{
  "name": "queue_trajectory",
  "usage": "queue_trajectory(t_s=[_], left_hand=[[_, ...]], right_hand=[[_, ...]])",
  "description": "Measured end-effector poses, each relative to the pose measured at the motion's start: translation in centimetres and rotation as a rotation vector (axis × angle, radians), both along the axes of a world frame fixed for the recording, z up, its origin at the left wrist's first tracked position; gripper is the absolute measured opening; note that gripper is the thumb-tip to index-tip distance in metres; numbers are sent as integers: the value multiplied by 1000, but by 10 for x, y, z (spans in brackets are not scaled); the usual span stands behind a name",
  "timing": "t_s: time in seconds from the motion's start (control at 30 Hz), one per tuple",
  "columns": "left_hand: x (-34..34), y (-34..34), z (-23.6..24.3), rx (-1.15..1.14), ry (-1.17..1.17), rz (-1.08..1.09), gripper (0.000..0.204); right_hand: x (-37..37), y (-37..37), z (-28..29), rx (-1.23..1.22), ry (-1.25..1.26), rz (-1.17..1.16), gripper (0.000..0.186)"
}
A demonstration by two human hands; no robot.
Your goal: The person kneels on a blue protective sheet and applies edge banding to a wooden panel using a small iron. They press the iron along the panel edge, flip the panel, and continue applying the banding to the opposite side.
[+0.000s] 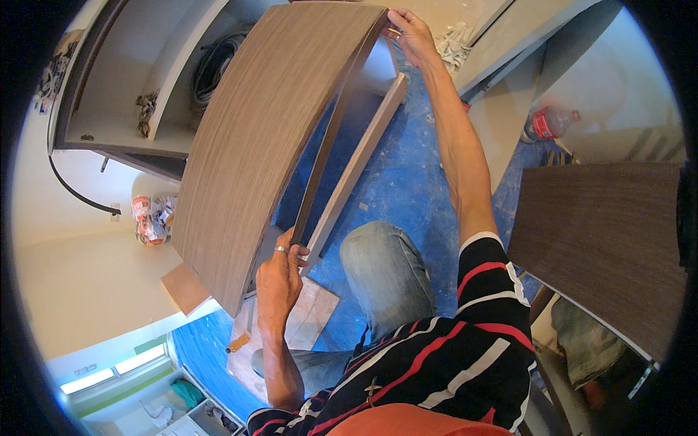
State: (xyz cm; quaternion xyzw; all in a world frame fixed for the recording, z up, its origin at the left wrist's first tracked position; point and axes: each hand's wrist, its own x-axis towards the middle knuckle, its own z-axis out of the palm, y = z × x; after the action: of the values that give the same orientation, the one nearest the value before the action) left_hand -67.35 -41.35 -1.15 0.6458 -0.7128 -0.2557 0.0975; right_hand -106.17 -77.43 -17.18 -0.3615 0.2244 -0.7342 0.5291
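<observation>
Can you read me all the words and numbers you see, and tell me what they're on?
None that I can read out.
Bottle: red label, its print too small and blurred.
Orange and white bag: markings too small and blurred.
Big wooden board: no writing that I can see, just wood grain.
Striped shirt: stripes, no words that I can see.

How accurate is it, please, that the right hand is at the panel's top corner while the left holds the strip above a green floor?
Only the colour is wrong: the head view shows a blue floor. The right hand is at the top corner of the panel, and the left hand holds the thin strip.
</observation>
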Motion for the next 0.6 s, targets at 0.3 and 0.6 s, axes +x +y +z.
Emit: queue_trajectory(t_s=[0.3, 0.6], left_hand=[[0, 0, 1, -10, -31, -4, 31], [-1, 0, 2, -31, -31, 3, 31]], right_hand=[[8, 11, 12, 5, -9, -12, 22], [7, 5, 9, 17, 9, -43, 22]])
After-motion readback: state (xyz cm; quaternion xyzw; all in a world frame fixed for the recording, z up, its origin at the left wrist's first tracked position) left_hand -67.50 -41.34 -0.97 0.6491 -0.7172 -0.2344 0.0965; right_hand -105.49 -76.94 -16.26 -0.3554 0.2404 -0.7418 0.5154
